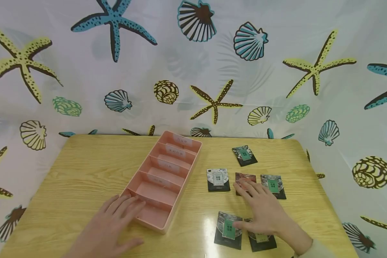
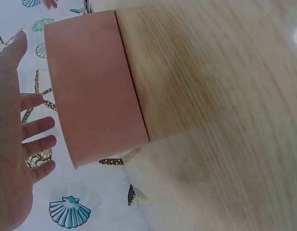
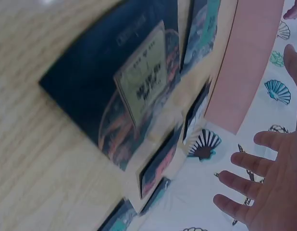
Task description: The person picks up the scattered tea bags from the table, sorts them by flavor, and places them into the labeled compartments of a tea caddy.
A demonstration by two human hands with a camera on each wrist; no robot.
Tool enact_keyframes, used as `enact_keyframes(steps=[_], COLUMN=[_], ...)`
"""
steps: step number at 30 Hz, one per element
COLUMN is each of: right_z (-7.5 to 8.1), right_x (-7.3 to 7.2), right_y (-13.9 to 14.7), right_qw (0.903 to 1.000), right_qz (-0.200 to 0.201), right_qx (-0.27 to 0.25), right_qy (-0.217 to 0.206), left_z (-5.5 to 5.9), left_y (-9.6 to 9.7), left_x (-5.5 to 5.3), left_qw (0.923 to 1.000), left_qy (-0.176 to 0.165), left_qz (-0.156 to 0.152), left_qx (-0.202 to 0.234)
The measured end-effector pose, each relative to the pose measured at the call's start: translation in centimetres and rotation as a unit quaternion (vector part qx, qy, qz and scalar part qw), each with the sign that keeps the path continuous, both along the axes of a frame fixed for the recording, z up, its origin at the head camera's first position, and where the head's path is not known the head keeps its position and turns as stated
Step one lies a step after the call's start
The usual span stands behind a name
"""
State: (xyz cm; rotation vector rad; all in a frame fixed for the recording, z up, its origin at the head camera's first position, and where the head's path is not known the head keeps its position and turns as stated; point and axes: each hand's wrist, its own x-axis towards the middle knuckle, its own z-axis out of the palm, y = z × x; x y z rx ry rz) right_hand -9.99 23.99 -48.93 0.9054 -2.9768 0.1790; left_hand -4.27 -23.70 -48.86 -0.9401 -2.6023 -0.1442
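Observation:
My left hand [image 1: 111,224] hovers with spread, relaxed fingers over the near left corner of a pink divided box [image 1: 167,229]. In the left wrist view, that hand [image 2: 14,144] holds nothing beside the box's plain end wall [image 2: 95,91]. My right hand [image 1: 265,208] is stretched out above several small sachets, its fingers loosely spread. Its fingertips overlap a sachet with a reddish top [image 1: 243,176]. Below its palm lies a sachet with a yellow-green label [image 1: 262,239], partly hidden; the thumb tip overlaps a green-labelled sachet [image 1: 225,234].
Further sachets lie on the wooden table [image 1: 93,168]: a white-labelled one [image 1: 218,180], a green-labelled one [image 1: 275,186] and another at the back [image 1: 245,155]. Paper labels [image 1: 175,151] mark the box's compartments. A curtain [image 1: 141,71] printed with shells and starfish hangs behind.

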Motion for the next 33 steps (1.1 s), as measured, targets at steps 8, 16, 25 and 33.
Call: enact_keyframes(steps=[8, 16, 25, 33], right_z=[-1.6, -2.4, -2.7, -2.8], right_x=[0.7, 1.4, 1.5, 1.2], right_y=[-1.1, -1.9, -2.3, -2.5], right_qw=[0.9986, 0.9971, 0.994, 0.9909], right_qz=[0.028, 0.044, 0.066, 0.074], right_qx=[-0.006, 0.024, 0.054, 0.07], right_qy=[-0.044, -0.058, -0.069, -0.088], left_z=[-0.5, -0.9, -1.5, -1.5], left_y=[0.4, 0.4, 0.6, 0.9], left_x=[0.3, 0.2, 0.1, 0.0], left_qw=[1.0, 0.9993, 0.999, 0.999], left_qy=[0.004, 0.032, 0.041, 0.045], left_qz=[-0.005, -0.016, -0.017, -0.004], left_qx=[-0.007, -0.007, -0.002, 0.0])
